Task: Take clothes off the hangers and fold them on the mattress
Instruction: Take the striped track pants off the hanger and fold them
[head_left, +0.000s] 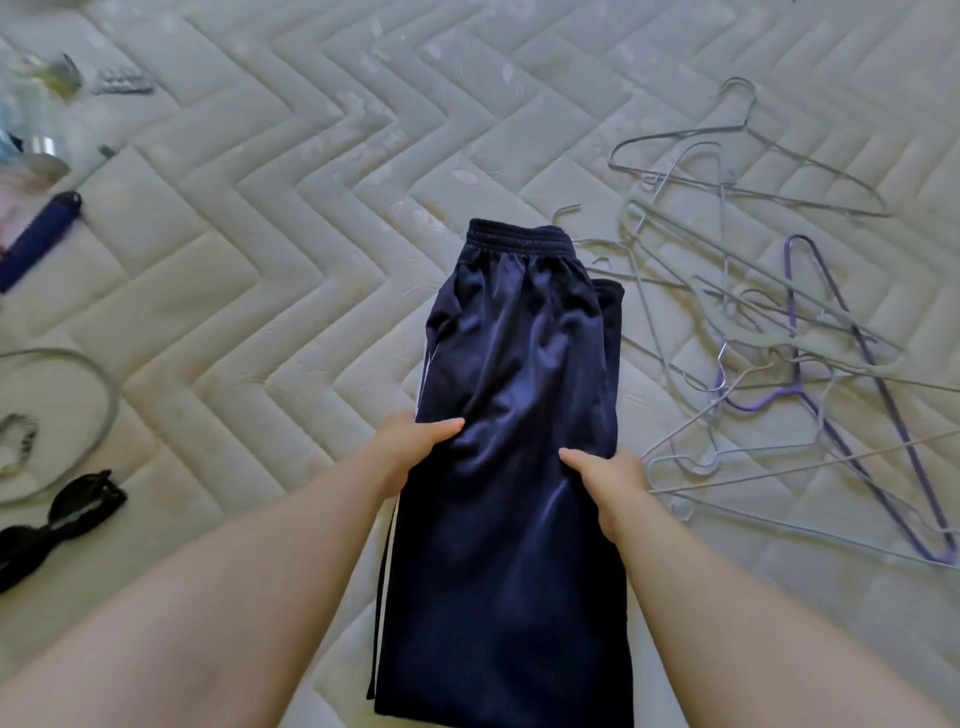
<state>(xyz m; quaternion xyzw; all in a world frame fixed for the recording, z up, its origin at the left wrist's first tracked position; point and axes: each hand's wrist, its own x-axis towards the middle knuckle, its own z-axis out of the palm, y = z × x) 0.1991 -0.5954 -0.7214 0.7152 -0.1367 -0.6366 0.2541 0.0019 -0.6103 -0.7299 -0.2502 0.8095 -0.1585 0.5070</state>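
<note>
Quilted cream mattress (249, 270) with zigzag stitching fills the view; nearest, navy trousers (519, 364) with a white side stripe lie flat on it, folded lengthwise, waistband at the far end; the left grip (415, 447) pinches their left edge about midway, thumb on top, fingers hidden under the cloth; the right grip (613, 483) pinches the right edge likewise; black goggles (57, 514) and a grey cable (101, 395) lie well to the left; a tangle of wire hangers (753, 322), one purple hanger (883, 395) among them, lies just right of the trousers; farther off at left lie a blue cylinder (39, 239) and a blister pack (122, 82).
</note>
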